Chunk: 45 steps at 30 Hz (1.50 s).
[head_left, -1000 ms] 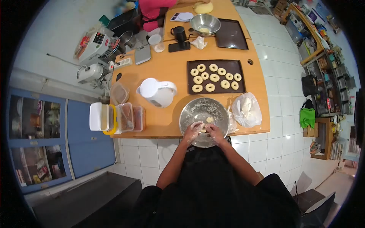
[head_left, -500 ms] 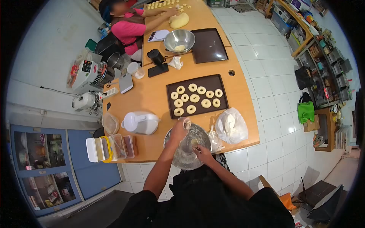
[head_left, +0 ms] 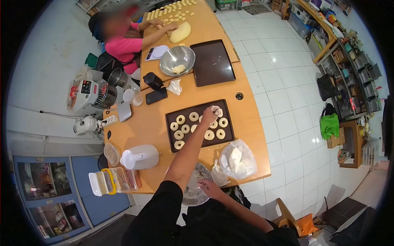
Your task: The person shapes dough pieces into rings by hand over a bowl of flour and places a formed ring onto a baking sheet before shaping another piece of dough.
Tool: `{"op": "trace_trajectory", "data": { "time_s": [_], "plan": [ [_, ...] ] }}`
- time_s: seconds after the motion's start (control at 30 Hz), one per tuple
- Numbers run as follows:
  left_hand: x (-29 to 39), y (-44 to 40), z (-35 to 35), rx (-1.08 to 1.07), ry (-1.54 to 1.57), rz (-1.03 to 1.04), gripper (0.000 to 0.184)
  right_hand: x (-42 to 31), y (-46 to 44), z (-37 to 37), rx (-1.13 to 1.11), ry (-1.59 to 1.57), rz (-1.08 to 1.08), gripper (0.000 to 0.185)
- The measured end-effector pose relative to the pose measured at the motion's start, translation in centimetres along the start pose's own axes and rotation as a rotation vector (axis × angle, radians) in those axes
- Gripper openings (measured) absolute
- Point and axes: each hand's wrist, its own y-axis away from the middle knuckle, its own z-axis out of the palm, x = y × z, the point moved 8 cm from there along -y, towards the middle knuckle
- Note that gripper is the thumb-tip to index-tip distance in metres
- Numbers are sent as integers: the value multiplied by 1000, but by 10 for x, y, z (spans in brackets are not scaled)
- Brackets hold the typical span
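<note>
My left hand (head_left: 210, 115) reaches over the upper right part of a dark tray (head_left: 174, 146) of dough rings, its fingers closed on a pale dough ring (head_left: 219, 112). Several rings lie on the tray; my left hand and forearm hide some. My right hand (head_left: 208, 188) hangs over the floury metal bowl (head_left: 197, 197) at the table's front edge, with its fingers bent. Whether it holds anything is too small to tell. My left arm covers part of the bowl. A plastic bag of white dough or flour (head_left: 238, 160) stands right of the bowl.
A white jug (head_left: 140, 157) and plastic containers (head_left: 111, 181) stand at the left. Farther back are a second steel bowl (head_left: 177, 60), an empty dark tray (head_left: 213, 63), a black phone (head_left: 156, 95) and a scale (head_left: 157, 52). A co-worker (head_left: 125, 45) handles dough at the far left.
My left hand has moved from the bowl out over the tray, with a dough ring. My right hand has stayed at the bowl. The view has shifted, showing more of the co-worker.
</note>
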Motion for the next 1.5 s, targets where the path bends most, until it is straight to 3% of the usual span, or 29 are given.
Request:
{"op": "trace_trajectory", "data": {
  "time_s": [0.1, 0.23, 0.4, 0.53, 0.6, 0.67, 0.73, 0.8, 0.93, 0.97, 1.07, 1.17, 1.27, 1.37, 1.47, 1.5],
  "plan": [
    [-21, -9, 11, -10, -49, -81, 28, 1, -3, -3, 1, 23, -53, 28],
    [-30, -9, -4, 64, -277, -35, 28, -1, -2, -4, -49, 33, 12, 27],
    [-13, 18, -45, 196, -244, 26, 24, 0, -1, -6, -65, 24, 27, 26],
    [20, 112, -83, 365, -13, 120, 18, -3, -5, -19, -11, 76, 3, 26],
    [27, 177, -95, 470, -57, 50, 15, 6, -9, -23, -21, 149, 74, 25],
    [7, 246, -91, 610, -294, 222, 14, 9, -9, -26, 20, 37, 110, 23],
    [-35, 303, -83, 613, -172, -37, 17, 3, -10, -26, 62, 33, 65, 22],
    [-51, 343, -66, 498, -192, -144, 31, -10, -10, -32, 107, 149, -66, 21],
    [-80, 370, -31, 311, -471, -410, 68, 1, -12, -25, 95, 164, -51, 20],
    [-109, 372, -15, 212, -378, -459, 89, 2, -11, -25, 124, 181, -108, 19],
    [-125, 364, 14, 64, -531, -234, 85, 1, -9, -19, 89, -68, 53, 20],
    [-119, 360, 14, 99, -438, -212, 72, -7, -9, -23, 89, 166, -7, 22],
    [-127, 355, 13, 23, -359, -313, 77, 3, -11, -24, 151, 287, -133, 23],
    [-105, 352, -3, 58, -402, -285, 65, 9, -13, -21, 124, 182, -38, 23],
    [-140, 349, -10, 176, -136, -212, 48, 8, -13, -23, 139, 272, -21, 23],
    [-108, 350, -25, 155, -107, -129, 36, 16, -15, -25, 168, 271, -58, 23]
  ]
}}
